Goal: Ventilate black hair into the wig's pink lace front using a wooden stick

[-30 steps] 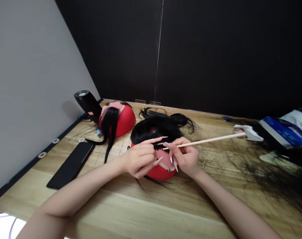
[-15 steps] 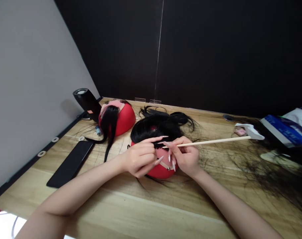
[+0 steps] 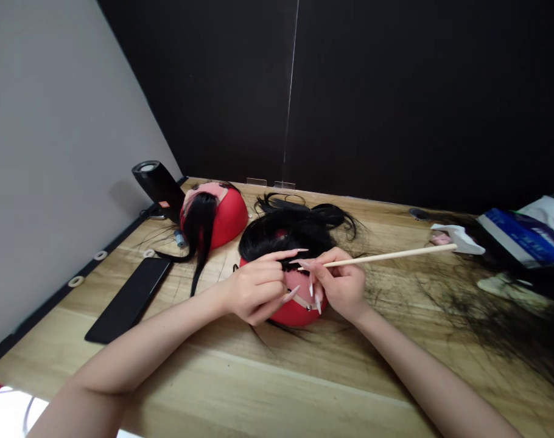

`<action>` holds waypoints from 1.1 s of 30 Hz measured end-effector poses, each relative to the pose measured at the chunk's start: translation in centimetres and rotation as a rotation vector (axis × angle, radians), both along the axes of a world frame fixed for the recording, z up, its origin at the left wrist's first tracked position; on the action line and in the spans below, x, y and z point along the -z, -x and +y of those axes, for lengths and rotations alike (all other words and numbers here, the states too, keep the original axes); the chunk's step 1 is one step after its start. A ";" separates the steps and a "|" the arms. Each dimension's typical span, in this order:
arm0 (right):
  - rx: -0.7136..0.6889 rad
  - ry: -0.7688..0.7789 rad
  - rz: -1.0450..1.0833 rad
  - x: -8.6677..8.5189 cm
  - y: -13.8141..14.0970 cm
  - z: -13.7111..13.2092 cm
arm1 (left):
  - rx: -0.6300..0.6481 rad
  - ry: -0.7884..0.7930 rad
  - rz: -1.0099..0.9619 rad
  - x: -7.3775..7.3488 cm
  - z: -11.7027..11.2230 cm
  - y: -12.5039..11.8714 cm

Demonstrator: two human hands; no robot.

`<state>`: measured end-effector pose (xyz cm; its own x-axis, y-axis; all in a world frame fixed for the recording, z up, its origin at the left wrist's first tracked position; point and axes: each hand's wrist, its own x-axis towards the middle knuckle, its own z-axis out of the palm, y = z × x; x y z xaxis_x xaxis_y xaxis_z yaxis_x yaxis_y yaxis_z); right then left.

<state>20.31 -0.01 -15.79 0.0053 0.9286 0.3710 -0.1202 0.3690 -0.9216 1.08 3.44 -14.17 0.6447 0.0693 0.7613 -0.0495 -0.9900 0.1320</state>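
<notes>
At the upper left of the wooden table [image 3: 259,389], a black cylinder [image 3: 158,188] just beside a second red wig head [image 3: 231,218], with a lock of black hair [image 3: 198,231] hanging over it. Below them, a flat black slab [image 3: 128,301]. In the middle, a red wig head [image 3: 298,314] under a mass of black hair [image 3: 286,234]. On it, the left hand [image 3: 254,291], fingers curved, long nails over the hair; a pinch on strands hard to make out. Just beside, the right hand [image 3: 341,286], grasping a thin wooden stick [image 3: 377,257]. Long axis of the stick nearly level, tip toward the left, among hair and nails and hard to see; right end a little higher than in the earlier frame. At the far right, a white paper scrap [image 3: 459,239], a blue-and-white packet [image 3: 528,237] cut off by the frame edge, and loose dark hair [image 3: 487,310].
</notes>
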 end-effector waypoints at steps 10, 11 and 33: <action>0.005 0.109 0.064 -0.5 0.3 -0.1 | -0.003 -0.006 -0.005 -0.1 -0.1 -0.1; 0.004 0.115 0.064 -0.5 0.3 -0.1 | -0.005 -0.009 -0.005 -0.1 -0.1 -0.1; -0.008 0.203 0.105 -1.2 0.4 -0.3 | -0.008 -0.026 0.012 0.0 -0.1 -0.1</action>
